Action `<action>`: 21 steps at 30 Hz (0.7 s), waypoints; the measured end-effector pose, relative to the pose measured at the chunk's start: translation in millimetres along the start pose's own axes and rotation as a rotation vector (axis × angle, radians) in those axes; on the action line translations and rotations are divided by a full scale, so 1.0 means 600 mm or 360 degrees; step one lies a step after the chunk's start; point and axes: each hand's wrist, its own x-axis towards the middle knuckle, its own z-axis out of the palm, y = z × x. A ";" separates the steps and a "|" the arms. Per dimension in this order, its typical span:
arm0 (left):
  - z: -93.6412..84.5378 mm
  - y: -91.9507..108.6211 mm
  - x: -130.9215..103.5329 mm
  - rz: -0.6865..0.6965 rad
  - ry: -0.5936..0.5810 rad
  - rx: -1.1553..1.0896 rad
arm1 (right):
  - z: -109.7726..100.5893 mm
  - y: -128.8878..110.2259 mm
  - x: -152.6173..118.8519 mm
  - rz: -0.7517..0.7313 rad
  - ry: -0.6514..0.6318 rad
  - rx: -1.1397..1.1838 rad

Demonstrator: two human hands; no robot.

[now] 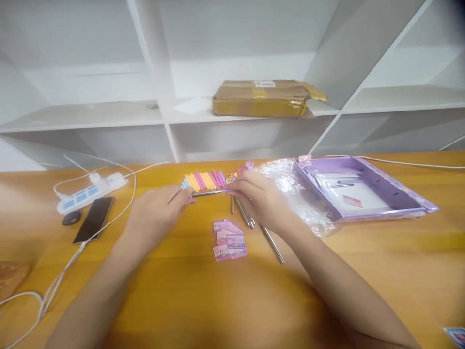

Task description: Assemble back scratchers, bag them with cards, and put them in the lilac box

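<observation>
A thin silvery metal rod (208,193) spans the gap between my two hands, level above the table. My left hand (160,208) pinches its left end, with a small pinkish piece showing below the fingers. At the other end, my right hand (259,196) closes on the rod, where a bit of purple shows by the fingertips. Just behind lies a row of yellow, pink and blue sticks (205,181). Striped curly pieces (240,170) sit behind my right hand. Several metal rods (273,245) and a small pile of pink and purple cards (229,241) lie nearer me.
A crumpled clear plastic bag (296,189) touches an open purple box (392,194) on the right. To the left are a white power strip (92,193), a phone (93,220), a black mouse-like object (71,218) and cables. A taped cardboard box (259,99) rests on the shelf behind.
</observation>
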 end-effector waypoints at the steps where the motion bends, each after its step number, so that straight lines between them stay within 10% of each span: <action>1: 0.002 -0.003 -0.001 -0.0003 -0.0048 -0.0050 | -0.004 0.001 0.000 0.0009 -0.0047 -0.0013; 14: 0.000 0.031 0.003 -0.0188 -0.0301 -0.0173 | -0.001 -0.006 -0.005 0.0163 -0.0572 -0.0229; 21: 0.004 0.031 0.000 -0.0149 -0.0285 -0.0108 | -0.023 -0.011 0.005 -0.0017 -0.0530 -0.0281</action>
